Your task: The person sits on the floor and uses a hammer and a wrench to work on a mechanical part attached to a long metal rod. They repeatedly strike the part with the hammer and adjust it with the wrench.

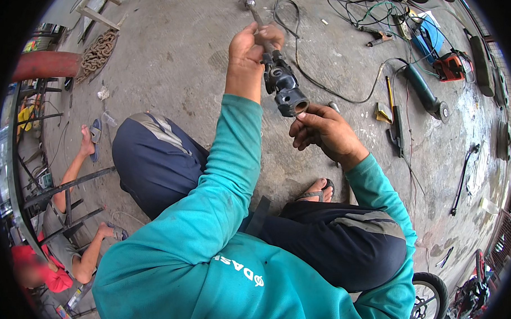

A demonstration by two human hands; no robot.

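Note:
My left hand (252,46) is wrapped round the rod of a steering shaft, holding it up off the floor. At the shaft's near end is a black universal joint (283,83), its round open bore facing my right side. My right hand (328,132) is at that end, fingers curled and thumb tip against or very close to the bore's lower rim. Whether a small part sits in that pinch is hidden. The far end of the shaft runs out at the top edge of the view.
An angle grinder (426,92), a welding electrode holder (396,130), a ground clamp (376,36) and tangled cables lie on the concrete to the right. A rusty chain (97,54) and red pipe (47,66) are at left. Another person in red (42,267) sits behind a metal frame.

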